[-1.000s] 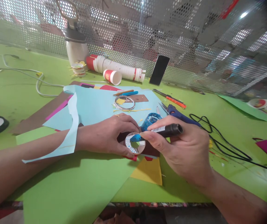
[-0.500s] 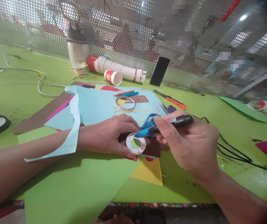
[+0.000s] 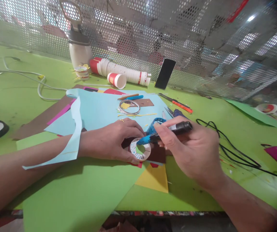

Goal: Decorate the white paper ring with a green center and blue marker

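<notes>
My left hand (image 3: 119,139) curls round the left edge of a small white disc (image 3: 147,153), its thumb along the lower rim. The disc has a green hexagon in the middle, dark lines running outward, and blue dots on its left part. In my right hand (image 3: 189,145) is a blue-tipped marker (image 3: 156,138) with a black barrel, slanting down with its tip at the disc's upper part. A translucent blue ring-shaped thing (image 3: 159,121), perhaps a tape dispenser, lies just behind the marker. Brown paper (image 3: 159,154) is under the disc.
Light blue paper (image 3: 99,109) bears a tape ring (image 3: 120,108) and pencils (image 3: 134,97). Beyond are stacked paper cups (image 3: 128,73), a bottle (image 3: 80,53) and a leaning phone (image 3: 165,73). A cutter (image 3: 182,105) and black cable (image 3: 237,154) lie right; green paper (image 3: 80,193) overhangs the front edge.
My right hand has moved a little left, bringing the marker's tip slightly left and down over the disc. My left hand stays in place on the disc.
</notes>
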Tool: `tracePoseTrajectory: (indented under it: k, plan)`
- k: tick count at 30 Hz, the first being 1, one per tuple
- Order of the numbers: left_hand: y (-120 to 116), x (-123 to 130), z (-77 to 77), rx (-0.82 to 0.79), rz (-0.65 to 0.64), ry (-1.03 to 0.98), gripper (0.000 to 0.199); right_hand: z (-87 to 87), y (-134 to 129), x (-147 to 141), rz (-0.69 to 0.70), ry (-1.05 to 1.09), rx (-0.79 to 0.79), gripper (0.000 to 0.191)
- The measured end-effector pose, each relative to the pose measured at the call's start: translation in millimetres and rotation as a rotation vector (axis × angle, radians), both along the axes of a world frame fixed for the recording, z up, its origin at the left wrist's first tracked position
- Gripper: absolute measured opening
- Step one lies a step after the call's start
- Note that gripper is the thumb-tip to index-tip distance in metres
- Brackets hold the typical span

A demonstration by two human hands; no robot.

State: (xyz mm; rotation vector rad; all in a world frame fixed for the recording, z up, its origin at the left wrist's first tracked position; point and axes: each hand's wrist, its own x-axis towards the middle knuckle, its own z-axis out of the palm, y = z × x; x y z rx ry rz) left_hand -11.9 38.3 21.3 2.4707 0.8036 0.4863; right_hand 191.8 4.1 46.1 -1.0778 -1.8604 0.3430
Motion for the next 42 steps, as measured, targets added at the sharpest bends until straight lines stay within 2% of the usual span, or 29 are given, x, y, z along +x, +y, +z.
tracePoseTrajectory:
  k: [9,18,28,42]
  plan:
    - [0.8,0.4,-2.2,0.007,-0.013,-0.024,0.049,-1.8,2.0,-0.8,-0.003,0.002,-0.007,0.027]
    - [-0.4,1.2,-0.8,0.007,-0.009,-0.016,0.042,-1.2,1.0,-2.4,-0.018,0.008,-0.04,0.026]
    - [0.7,-0.2,-3.6,-0.019,0.017,-0.008,0.048,-3.4,-2.4,-8.1,-0.032,0.051,0.017,0.034]
    - [-1.1,1.0,-1.6,-0.021,0.03,0.019,0.04,-5.9,0.8,-9.9,-0.047,0.035,0.086,0.048]
